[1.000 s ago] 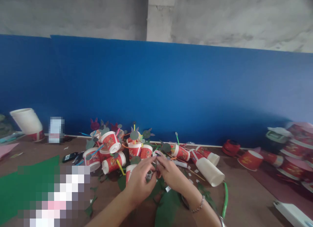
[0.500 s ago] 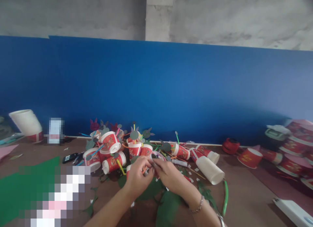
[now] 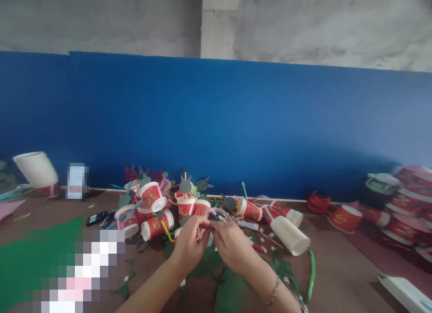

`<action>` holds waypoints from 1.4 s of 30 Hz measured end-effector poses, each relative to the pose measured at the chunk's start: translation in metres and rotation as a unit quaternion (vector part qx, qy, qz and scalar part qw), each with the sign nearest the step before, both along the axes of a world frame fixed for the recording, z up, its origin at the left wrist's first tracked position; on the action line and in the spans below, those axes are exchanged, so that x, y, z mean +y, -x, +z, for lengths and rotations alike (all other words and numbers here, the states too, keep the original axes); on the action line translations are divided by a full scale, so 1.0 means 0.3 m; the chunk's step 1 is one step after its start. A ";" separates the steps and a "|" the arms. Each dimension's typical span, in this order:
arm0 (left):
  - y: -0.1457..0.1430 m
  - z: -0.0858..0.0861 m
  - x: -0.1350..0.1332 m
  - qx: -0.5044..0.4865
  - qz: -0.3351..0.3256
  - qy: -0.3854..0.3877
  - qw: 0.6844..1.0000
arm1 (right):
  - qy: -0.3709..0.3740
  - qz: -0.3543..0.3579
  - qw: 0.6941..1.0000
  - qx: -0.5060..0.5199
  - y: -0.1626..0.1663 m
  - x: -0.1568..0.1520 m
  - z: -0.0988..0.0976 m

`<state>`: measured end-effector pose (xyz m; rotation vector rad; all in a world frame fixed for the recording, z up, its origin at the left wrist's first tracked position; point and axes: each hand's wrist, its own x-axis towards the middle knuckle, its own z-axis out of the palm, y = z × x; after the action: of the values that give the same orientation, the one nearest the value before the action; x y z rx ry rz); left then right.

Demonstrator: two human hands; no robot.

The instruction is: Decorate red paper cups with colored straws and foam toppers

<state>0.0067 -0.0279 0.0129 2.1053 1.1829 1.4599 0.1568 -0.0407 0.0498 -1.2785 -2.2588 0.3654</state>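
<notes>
My left hand point(image 3: 189, 248) and my right hand point(image 3: 231, 243) meet at the middle of the table, fingers pinched together on a small craft piece point(image 3: 209, 225) between them; I cannot make out what it is. Just beyond them lies a pile of red-and-white paper cups point(image 3: 153, 200) stuck with coloured straws and green paper discs. Green paper leaves point(image 3: 232, 286) lie under my wrists. My right wrist wears a bracelet point(image 3: 272, 292).
A stack of white cups point(image 3: 290, 234) lies on its side to the right, with a green straw point(image 3: 311, 270) beside it. More red cups point(image 3: 346, 218) and a red tape roll point(image 3: 317, 201) sit far right. A green sheet point(image 3: 20, 254) and a white cup point(image 3: 35, 169) are at left. A blue board point(image 3: 236, 124) backs the table.
Both hands have moved slightly up and away from me, staying pinched together on the small piece. The camera shifted a little.
</notes>
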 end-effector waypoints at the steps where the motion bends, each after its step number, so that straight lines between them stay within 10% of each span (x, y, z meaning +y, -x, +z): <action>1: 0.001 -0.002 0.000 0.004 -0.005 -0.003 1.000 | 0.000 -0.001 1.000 -0.006 0.001 0.000 0.000; 20: -0.008 -0.027 -0.005 -0.012 -0.048 -0.141 0.989 | 0.014 0.000 0.995 0.099 0.014 -0.012 -0.012; 30: -0.012 -0.032 -0.018 -0.062 -0.067 -0.197 0.976 | 0.207 0.020 0.937 0.281 0.027 0.009 -0.028; 34: -0.019 0.007 -0.027 -0.257 -0.051 -0.032 0.965 | 0.097 -0.078 0.974 0.191 -0.006 0.029 -0.013; 37: -0.017 0.059 -0.017 -0.391 -0.076 0.180 0.900 | 0.006 -0.194 0.981 -0.003 -0.077 0.057 0.010; 42: -0.015 0.075 0.007 -0.476 -0.094 0.324 0.813 | 0.120 -0.273 0.931 -0.209 -0.195 0.097 -0.002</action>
<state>0.0111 -0.0258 0.0355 0.7906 0.8235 1.4215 0.2155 -0.0115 0.0492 -2.2155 -2.0893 0.1717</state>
